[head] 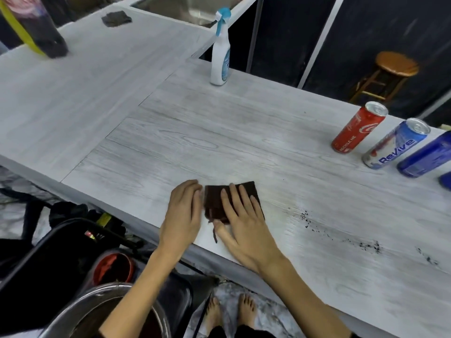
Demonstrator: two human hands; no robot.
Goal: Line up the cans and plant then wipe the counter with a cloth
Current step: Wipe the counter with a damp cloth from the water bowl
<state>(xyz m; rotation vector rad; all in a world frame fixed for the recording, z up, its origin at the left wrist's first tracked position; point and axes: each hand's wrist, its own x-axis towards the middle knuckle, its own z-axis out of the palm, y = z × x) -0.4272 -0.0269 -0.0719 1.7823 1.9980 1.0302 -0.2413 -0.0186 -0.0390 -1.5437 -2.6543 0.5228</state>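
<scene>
The right hand (241, 215) covers the middle of the dark cloth (214, 203), hiding how it is folded. At the right edge a dark blue can (424, 157) is cut off, and another blue object (445, 180) below it shows only a sliver. The dark container (36, 25) at top left is blurred and cropped.

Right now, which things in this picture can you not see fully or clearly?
All in the head view:
- Dark blue can: top cut off by the right edge.
- Another blue object: only a sliver shows at the right edge; what it is cannot be told.
- Brown cloth: partly covered by the right hand.
- Container with a yellow band: blurred, cut off by the top edge.
- Plant: not in view.
</scene>
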